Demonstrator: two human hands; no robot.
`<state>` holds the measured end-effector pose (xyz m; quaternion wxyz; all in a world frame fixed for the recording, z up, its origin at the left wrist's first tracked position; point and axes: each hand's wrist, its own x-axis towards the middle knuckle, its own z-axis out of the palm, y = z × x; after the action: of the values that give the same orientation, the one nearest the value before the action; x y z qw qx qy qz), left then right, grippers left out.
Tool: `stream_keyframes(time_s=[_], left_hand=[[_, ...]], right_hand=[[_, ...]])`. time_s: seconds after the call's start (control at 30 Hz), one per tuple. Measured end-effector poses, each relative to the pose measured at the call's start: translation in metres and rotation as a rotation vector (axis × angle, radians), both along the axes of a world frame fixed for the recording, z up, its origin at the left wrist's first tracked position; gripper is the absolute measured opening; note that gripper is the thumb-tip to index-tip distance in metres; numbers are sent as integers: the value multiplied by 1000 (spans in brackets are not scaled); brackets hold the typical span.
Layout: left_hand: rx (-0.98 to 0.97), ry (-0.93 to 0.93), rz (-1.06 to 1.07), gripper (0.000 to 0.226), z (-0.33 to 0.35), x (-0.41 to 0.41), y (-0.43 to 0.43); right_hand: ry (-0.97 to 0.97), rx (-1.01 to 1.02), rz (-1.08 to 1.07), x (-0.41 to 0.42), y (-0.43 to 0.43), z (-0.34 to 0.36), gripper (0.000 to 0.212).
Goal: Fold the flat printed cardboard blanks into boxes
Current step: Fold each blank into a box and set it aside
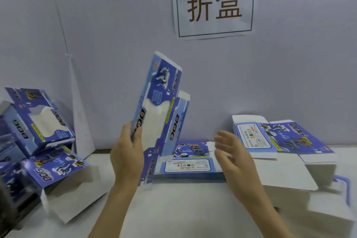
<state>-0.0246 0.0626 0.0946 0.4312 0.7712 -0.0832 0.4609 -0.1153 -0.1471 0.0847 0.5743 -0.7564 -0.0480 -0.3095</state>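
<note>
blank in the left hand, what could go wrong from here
1. The left hand grips the raised blank only low on one edge, with the right hand open and off it; the tall card might sag or slip.
2. Its lower end hangs close to the flat stack on the table and could snag it.

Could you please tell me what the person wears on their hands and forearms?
Nothing that shows. The left hand and the right hand are bare: no gloves, rings or watch in view. Both forearms are uncovered down to the picture's lower edge, no sleeve showing.
</note>
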Motion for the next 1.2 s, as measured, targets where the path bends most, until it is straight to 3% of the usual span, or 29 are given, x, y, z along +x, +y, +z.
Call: stream_keyframes(time_s=[0.1,0.17,0.23,0.4,0.7,0.93,1.03,1.2], left_hand=[[-316,62,-255,11,13,-27,-2],[-459,121,-410,10,17,-43,-7],[-524,190,-532,18,18,-51,-14],[-454,301,-633,39,14,-59,-30],[-444,403,-642,70,13,-62,-49],[-428,407,-701,67,10,-73,-62],[-398,438,-762,62,4,-81,-79],[-347,505,-789,53,8,-74,-73]], right_hand=[[-10,40,-52,-3,-2,5,47],[5,99,-1,-8,-3,11,58],[-32,174,93,-15,-2,19,54],[-119,244,125,-22,-5,27,38],[-149,204,108,-22,-15,28,57],[-10,246,285,-22,-5,25,81],[117,241,388,-23,5,23,71],[101,166,375,-25,-8,28,57]])
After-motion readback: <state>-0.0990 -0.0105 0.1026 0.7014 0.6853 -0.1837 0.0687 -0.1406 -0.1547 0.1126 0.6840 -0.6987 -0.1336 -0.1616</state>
